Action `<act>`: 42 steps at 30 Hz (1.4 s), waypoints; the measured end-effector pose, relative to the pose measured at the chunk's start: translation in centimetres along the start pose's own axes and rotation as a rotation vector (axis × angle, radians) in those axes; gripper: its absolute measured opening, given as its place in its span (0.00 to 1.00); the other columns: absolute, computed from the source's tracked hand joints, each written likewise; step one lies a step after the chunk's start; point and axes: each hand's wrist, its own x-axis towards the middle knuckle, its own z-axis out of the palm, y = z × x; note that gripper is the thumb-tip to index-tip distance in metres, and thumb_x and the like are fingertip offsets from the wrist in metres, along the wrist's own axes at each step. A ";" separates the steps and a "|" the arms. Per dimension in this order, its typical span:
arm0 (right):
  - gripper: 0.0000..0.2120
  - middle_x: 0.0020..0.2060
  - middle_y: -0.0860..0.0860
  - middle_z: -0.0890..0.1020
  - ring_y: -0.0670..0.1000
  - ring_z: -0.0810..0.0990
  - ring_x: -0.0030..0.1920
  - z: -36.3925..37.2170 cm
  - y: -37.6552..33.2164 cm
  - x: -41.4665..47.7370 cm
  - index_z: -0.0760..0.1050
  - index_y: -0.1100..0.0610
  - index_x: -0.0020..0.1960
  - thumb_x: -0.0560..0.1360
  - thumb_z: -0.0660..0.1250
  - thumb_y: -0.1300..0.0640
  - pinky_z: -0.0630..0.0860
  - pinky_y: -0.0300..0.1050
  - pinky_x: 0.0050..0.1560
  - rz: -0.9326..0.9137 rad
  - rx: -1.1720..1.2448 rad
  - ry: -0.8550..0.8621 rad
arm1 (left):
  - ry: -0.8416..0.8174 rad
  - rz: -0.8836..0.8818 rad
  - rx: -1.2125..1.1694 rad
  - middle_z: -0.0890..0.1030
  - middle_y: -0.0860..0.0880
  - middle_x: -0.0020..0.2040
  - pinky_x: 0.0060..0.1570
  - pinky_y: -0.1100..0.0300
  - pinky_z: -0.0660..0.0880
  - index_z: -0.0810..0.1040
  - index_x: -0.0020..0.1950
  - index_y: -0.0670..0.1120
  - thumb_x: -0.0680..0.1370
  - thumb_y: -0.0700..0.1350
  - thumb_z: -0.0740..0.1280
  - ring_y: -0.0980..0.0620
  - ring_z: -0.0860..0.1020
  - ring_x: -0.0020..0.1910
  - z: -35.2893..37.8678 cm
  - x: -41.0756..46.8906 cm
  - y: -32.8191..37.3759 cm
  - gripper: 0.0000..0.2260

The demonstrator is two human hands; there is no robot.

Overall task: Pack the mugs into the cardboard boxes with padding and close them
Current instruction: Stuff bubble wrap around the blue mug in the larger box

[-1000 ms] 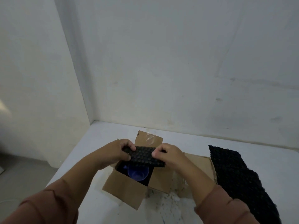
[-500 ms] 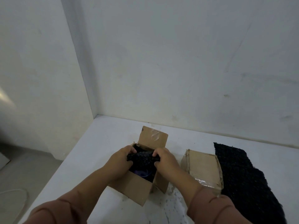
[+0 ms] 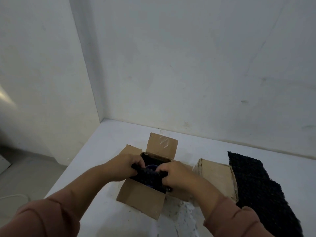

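An open cardboard box (image 3: 142, 200) stands on the white table with its flaps spread. Inside it a blue mug (image 3: 151, 167) shows only as a sliver of rim between my hands. A black bubble-wrap padding piece (image 3: 150, 175) lies across the box's opening, over the mug. My left hand (image 3: 124, 166) grips the piece's left end at the box's left wall. My right hand (image 3: 176, 175) grips its right end and pushes it down at the box's right side. A second cardboard box (image 3: 217, 177) sits shut just to the right.
A large sheet of black bubble wrap (image 3: 259, 190) lies on the table to the right of the shut box. White walls meet in a corner behind the table (image 3: 106, 144). The table's left edge drops to a grey floor (image 3: 25, 171).
The padding piece was held flat above the box one second ago. Both hands have lowered it into the opening, and it now covers most of the mug.
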 end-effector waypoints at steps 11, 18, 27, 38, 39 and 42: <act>0.16 0.58 0.54 0.78 0.54 0.75 0.53 -0.9 -1.4 0.4 0.76 0.52 0.62 0.76 0.60 0.59 0.69 0.43 0.47 -0.007 -0.320 -0.284 | -0.222 0.057 0.358 0.77 0.51 0.60 0.49 0.63 0.67 0.77 0.60 0.54 0.78 0.39 0.60 0.53 0.72 0.52 1.1 1.0 2.1 0.15; 0.15 0.56 0.56 0.79 0.56 0.77 0.52 0.6 -2.1 1.4 0.75 0.55 0.63 0.78 0.58 0.59 0.72 0.46 0.47 0.035 -0.537 -0.301 | -0.378 0.070 0.356 0.76 0.47 0.61 0.64 0.55 0.60 0.74 0.62 0.51 0.78 0.54 0.63 0.49 0.71 0.59 0.7 0.2 2.8 0.15; 0.13 0.51 0.56 0.80 0.55 0.78 0.51 1.3 -1.8 1.2 0.77 0.59 0.58 0.77 0.60 0.60 0.75 0.50 0.58 0.043 -0.479 -0.256 | -0.287 0.083 0.336 0.77 0.49 0.61 0.67 0.54 0.59 0.74 0.62 0.53 0.81 0.53 0.57 0.50 0.67 0.65 1.6 -0.8 1.5 0.13; 0.14 0.53 0.56 0.76 0.55 0.73 0.53 2.1 -1.4 1.3 0.75 0.57 0.60 0.76 0.60 0.56 0.69 0.50 0.58 0.116 -0.497 -0.214 | -0.292 0.110 0.635 0.81 0.51 0.59 0.74 0.43 0.38 0.77 0.63 0.52 0.82 0.46 0.54 0.52 0.74 0.63 2.3 1.0 1.1 0.15; 0.14 0.55 0.56 0.76 0.55 0.72 0.54 2.3 -1.5 1.3 0.75 0.56 0.61 0.76 0.61 0.57 0.70 0.50 0.58 0.100 -0.497 -0.211 | -0.289 0.105 0.654 0.80 0.51 0.60 0.72 0.42 0.35 0.77 0.63 0.53 0.81 0.46 0.55 0.52 0.73 0.64 2.2 1.1 1.1 0.15; 0.14 0.54 0.56 0.78 0.55 0.74 0.52 2.3 -1.4 1.2 0.75 0.56 0.61 0.76 0.61 0.58 0.70 0.50 0.57 0.035 -0.537 -0.204 | -0.245 0.083 0.681 0.80 0.49 0.57 0.74 0.40 0.40 0.77 0.59 0.51 0.80 0.44 0.59 0.47 0.72 0.65 2.0 1.2 0.9 0.11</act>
